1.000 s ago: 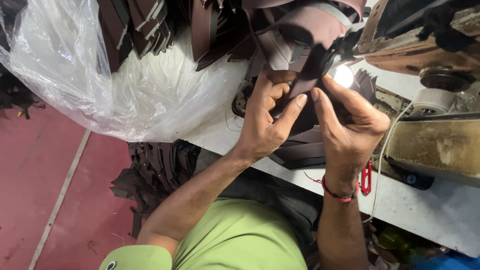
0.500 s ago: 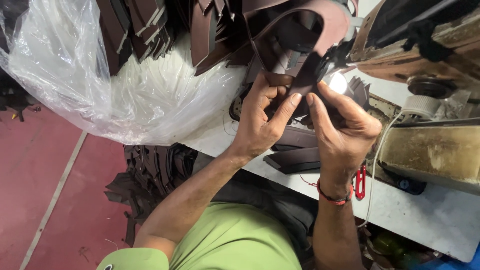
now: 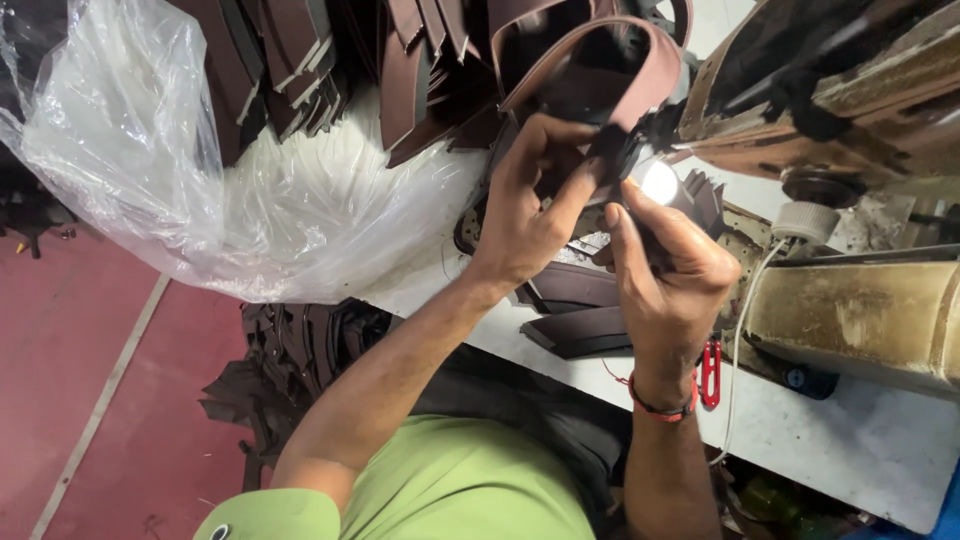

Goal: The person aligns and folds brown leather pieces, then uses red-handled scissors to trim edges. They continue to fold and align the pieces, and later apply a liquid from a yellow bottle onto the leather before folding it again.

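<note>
A dark brown leather strap (image 3: 650,70) loops up from my two hands at the top middle of the head view. My left hand (image 3: 525,200) pinches the strap's lower end between thumb and fingers. My right hand (image 3: 670,275) grips the same end from the right, just below a small bright lamp (image 3: 658,182). Both hands sit close to the head of a worn sewing machine (image 3: 860,310) on a white worktable (image 3: 850,440).
A clear plastic bag (image 3: 150,170) holding several brown straps fills the upper left. Cut brown pieces (image 3: 575,310) lie on the table under my hands, more (image 3: 290,360) hang off its edge. Red snips (image 3: 711,372) rest near my right wrist. The floor (image 3: 90,400) is red.
Both hands have stayed pinched on the strap end near the lamp, shifting slightly. The strap's loop now shows more fully above them as the view moved.
</note>
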